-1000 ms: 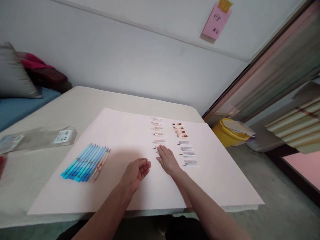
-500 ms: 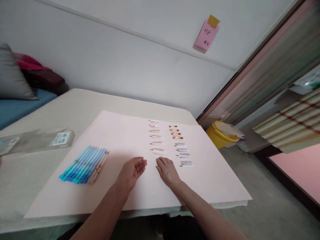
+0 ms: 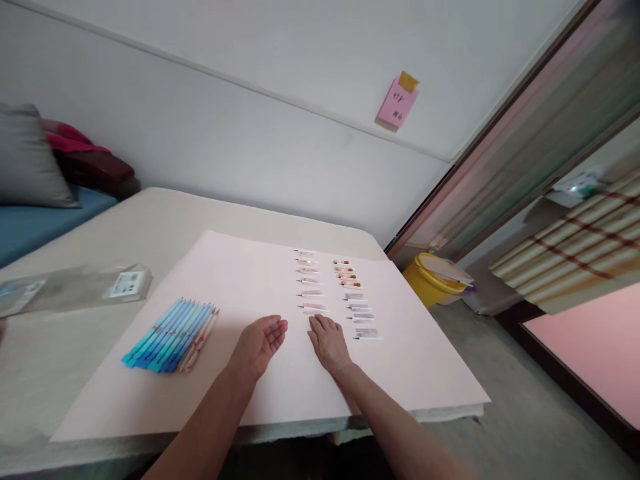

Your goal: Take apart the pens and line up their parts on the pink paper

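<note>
Pen parts (image 3: 314, 307), slim, pointed, on smooth pink paper (image 3: 240, 280) by right hand (image 3: 327, 343)

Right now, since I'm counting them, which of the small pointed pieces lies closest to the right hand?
The pinkish end piece of the left column, just beyond the fingertips of the right hand; the grey pieces of the right column lie farther aside.

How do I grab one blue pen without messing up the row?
Probably pinch the leftmost pen at mid-barrel, coming from above and the left. The blue pens lie flat, packed side by side on the pink sheet, so only an edge pen has a free side.
</note>
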`<state>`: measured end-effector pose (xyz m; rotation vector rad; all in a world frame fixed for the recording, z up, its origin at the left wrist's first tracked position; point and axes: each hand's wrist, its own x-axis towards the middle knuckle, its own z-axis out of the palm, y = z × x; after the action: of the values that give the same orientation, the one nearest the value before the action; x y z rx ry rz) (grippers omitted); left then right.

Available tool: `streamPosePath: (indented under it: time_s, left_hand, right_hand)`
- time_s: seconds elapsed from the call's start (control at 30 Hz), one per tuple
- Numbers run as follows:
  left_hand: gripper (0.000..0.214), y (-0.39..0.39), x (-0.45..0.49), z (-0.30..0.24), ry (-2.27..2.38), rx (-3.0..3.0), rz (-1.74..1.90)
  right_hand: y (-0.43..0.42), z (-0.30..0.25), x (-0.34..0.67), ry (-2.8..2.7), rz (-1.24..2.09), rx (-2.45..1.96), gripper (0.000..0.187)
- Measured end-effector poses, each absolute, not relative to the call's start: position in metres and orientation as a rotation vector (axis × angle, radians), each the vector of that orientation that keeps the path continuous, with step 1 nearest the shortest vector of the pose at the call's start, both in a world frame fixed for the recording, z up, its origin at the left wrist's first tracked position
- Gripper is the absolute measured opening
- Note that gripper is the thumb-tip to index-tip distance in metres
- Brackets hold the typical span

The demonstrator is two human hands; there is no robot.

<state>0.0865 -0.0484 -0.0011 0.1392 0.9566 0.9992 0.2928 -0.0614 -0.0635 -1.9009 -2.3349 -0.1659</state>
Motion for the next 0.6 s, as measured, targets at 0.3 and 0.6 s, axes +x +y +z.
streamPosePath:
  time_s: [0.3, 0.6]
  left_hand:
    - [0.015, -0.054, 0.085, 0.003, 0.956, 0.143, 1.010]
    - [0.015, -0.061, 0.089, -0.003, 0.938, 0.185, 1.006]
  right_hand:
    - [-0.062, -0.061, 0.268, -2.212, -0.148, -2.126, 0.038]
    - [-0.075, -0.043, 0.252, -2.332, -0.049, -2.244, 0.026]
